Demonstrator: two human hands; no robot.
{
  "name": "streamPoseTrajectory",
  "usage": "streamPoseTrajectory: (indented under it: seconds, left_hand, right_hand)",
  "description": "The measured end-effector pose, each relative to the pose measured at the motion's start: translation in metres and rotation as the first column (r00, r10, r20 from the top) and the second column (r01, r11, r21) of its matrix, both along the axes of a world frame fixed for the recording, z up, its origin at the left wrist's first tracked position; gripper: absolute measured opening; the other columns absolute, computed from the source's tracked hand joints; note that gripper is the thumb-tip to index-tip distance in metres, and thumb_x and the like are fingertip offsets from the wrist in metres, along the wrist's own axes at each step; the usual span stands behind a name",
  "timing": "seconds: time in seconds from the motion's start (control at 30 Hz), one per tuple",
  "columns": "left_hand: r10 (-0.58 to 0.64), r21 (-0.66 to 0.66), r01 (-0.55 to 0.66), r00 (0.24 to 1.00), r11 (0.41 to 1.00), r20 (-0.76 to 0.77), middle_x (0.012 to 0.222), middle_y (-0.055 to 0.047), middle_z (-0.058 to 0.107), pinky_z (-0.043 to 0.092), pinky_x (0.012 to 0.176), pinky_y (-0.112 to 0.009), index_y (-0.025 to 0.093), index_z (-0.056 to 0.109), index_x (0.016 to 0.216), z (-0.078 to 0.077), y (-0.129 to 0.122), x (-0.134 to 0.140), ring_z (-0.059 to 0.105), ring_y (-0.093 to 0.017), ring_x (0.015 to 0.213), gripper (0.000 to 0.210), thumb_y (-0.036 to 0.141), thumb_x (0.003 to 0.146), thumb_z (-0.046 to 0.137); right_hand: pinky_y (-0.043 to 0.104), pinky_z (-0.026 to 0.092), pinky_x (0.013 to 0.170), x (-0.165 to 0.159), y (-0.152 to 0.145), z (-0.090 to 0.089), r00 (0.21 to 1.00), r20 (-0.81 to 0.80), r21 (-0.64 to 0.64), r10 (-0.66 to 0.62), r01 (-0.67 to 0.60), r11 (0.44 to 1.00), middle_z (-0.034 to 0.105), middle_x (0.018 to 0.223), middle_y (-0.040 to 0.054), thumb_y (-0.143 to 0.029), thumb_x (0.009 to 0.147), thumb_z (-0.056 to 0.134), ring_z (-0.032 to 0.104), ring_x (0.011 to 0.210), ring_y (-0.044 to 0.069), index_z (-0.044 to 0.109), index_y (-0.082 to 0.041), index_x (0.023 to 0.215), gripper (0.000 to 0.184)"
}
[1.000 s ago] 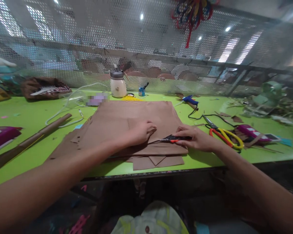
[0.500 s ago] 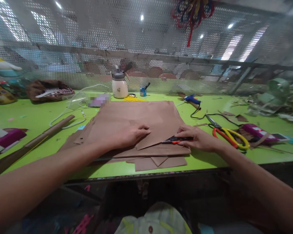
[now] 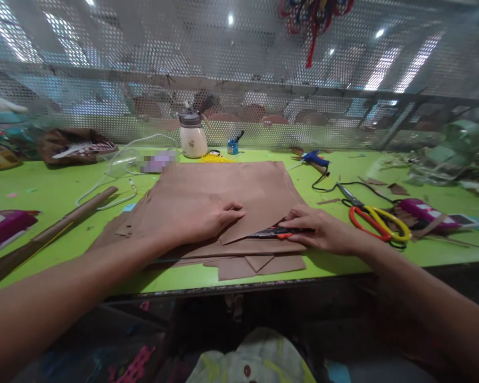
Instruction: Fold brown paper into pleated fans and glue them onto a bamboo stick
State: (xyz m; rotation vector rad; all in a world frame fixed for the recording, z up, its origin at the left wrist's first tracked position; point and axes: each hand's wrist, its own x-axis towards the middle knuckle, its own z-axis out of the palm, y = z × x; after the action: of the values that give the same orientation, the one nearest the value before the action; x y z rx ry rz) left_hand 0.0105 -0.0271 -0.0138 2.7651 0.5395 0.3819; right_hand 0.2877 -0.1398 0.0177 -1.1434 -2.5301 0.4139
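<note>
A stack of brown paper sheets point(image 3: 223, 183) lies in front of me on the green table. My left hand point(image 3: 213, 219) rests on the top sheet, its fingers stretched to the right and pressed against the paper. In my right hand point(image 3: 317, 227) is a slim black and red cutting tool that looks like a utility knife point(image 3: 269, 232). Its grey blade points left and lies at a lifted, slanted paper edge near the stack's front right. The fingers are wrapped round the handle and hide part of it.
Scissors point(image 3: 373, 221) with red and yellow handles lie right of my right hand, near a blue glue gun point(image 3: 314, 158) and its black cord. Behind the stack stand a white jug point(image 3: 193, 141) and a small blue bottle point(image 3: 232, 147). A brown roll point(image 3: 64, 226) lies left.
The cutting tool's blade has slid left along the slanted paper edge, and more of it shows. My left hand stays on the sheet. The view has shifted slightly.
</note>
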Motion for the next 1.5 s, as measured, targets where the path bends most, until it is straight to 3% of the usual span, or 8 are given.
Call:
streamPoseTrajectory:
  seconds: [0.13, 0.43, 0.6, 1.03, 1.27, 1.33, 1.4, 1.5]
  left_hand:
    - [-0.005, -0.006, 0.004, 1.0, 1.0, -0.022, 0.131, -0.006, 0.045, 0.034, 0.099, -0.033, 0.023, 0.053, 0.12, 0.003, -0.002, 0.0, 0.045, -0.017, 0.115, 0.037, 0.029, 0.092, 0.03]
    - [-0.022, -0.038, 0.023, 0.999, 0.999, 0.032, 0.127, -0.008, 0.049, 0.037, 0.095, -0.032, 0.02, 0.056, 0.116, 0.008, -0.006, 0.001, 0.048, -0.017, 0.112, 0.037, 0.029, 0.092, 0.03]
    - [-0.021, -0.026, 0.022, 0.998, 0.999, 0.059, 0.125, -0.008, 0.051, 0.037, 0.096, -0.031, 0.02, 0.058, 0.114, 0.004, -0.002, 0.0, 0.049, -0.017, 0.112, 0.035, 0.029, 0.091, 0.033]
    - [0.008, -0.024, -0.006, 0.997, 1.0, 0.082, 0.124, -0.01, 0.053, 0.037, 0.095, -0.031, 0.019, 0.061, 0.111, -0.001, -0.001, 0.002, 0.05, -0.018, 0.111, 0.035, 0.027, 0.09, 0.035]
    - [0.022, -0.063, -0.016, 0.995, 0.998, 0.098, 0.122, -0.01, 0.054, 0.038, 0.094, -0.031, 0.018, 0.061, 0.11, 0.001, -0.003, 0.001, 0.052, -0.017, 0.109, 0.034, 0.026, 0.09, 0.034]
    - [0.016, -0.061, -0.008, 0.992, 0.998, 0.127, 0.121, -0.009, 0.055, 0.039, 0.093, -0.031, 0.019, 0.062, 0.109, 0.0, -0.003, 0.0, 0.053, -0.017, 0.107, 0.033, 0.025, 0.089, 0.036]
    - [-0.009, -0.047, 0.016, 0.989, 0.999, 0.151, 0.12, -0.01, 0.056, 0.039, 0.093, -0.03, 0.018, 0.062, 0.108, -0.001, -0.003, -0.001, 0.053, -0.017, 0.107, 0.033, 0.025, 0.09, 0.036]
    - [-0.034, -0.016, 0.037, 0.985, 0.999, 0.17, 0.119, -0.008, 0.057, 0.038, 0.095, -0.029, 0.02, 0.06, 0.111, -0.002, -0.002, -0.002, 0.052, -0.016, 0.109, 0.034, 0.028, 0.091, 0.034]
  right_hand:
    - [0.029, 0.042, 0.081, -0.02, 0.01, 0.001, 0.997, -0.033, 0.014, 0.072, -0.072, 0.997, 0.057, 0.099, 0.0089, -0.028, 0.086, 0.05, 0.051, 0.094, 0.018, 0.061, -0.02, 0.11, 0.028]
    - [0.028, 0.044, 0.076, -0.019, -0.003, -0.002, 0.999, -0.029, -0.066, 0.022, -0.023, 0.998, 0.056, 0.093, 0.0086, -0.03, 0.087, 0.047, 0.052, 0.087, 0.016, 0.059, -0.022, 0.115, 0.031]
    - [0.029, 0.043, 0.077, -0.029, 0.004, -0.003, 0.999, -0.016, -0.005, 0.041, -0.041, 0.999, 0.056, 0.096, 0.0102, -0.03, 0.087, 0.048, 0.05, 0.091, 0.018, 0.06, -0.02, 0.113, 0.03]
    - [0.028, 0.043, 0.075, -0.043, 0.001, -0.002, 0.998, -0.055, -0.047, 0.041, -0.044, 0.998, 0.057, 0.092, 0.0089, -0.031, 0.086, 0.049, 0.052, 0.088, 0.017, 0.061, -0.021, 0.112, 0.03]
    - [0.026, 0.045, 0.076, -0.035, -0.018, 0.014, 0.987, -0.147, -0.232, 0.064, -0.097, 0.968, 0.059, 0.096, 0.0066, -0.03, 0.085, 0.051, 0.056, 0.087, 0.016, 0.06, -0.024, 0.113, 0.031]
    - [0.027, 0.045, 0.076, -0.021, -0.014, 0.015, 0.971, -0.233, -0.158, -0.046, 0.009, 0.987, 0.06, 0.096, 0.0061, -0.03, 0.082, 0.054, 0.056, 0.086, 0.016, 0.062, -0.023, 0.11, 0.03]
    - [0.028, 0.045, 0.074, -0.005, 0.0, 0.01, 0.912, -0.335, -0.036, -0.238, 0.241, 0.97, 0.062, 0.094, 0.0063, -0.033, 0.08, 0.056, 0.057, 0.083, 0.017, 0.063, -0.02, 0.108, 0.031]
    - [0.031, 0.046, 0.071, 0.016, 0.037, -0.005, 0.763, -0.389, 0.066, -0.517, 0.583, 0.81, 0.064, 0.093, 0.0083, -0.038, 0.078, 0.054, 0.058, 0.082, 0.02, 0.064, -0.015, 0.104, 0.036]
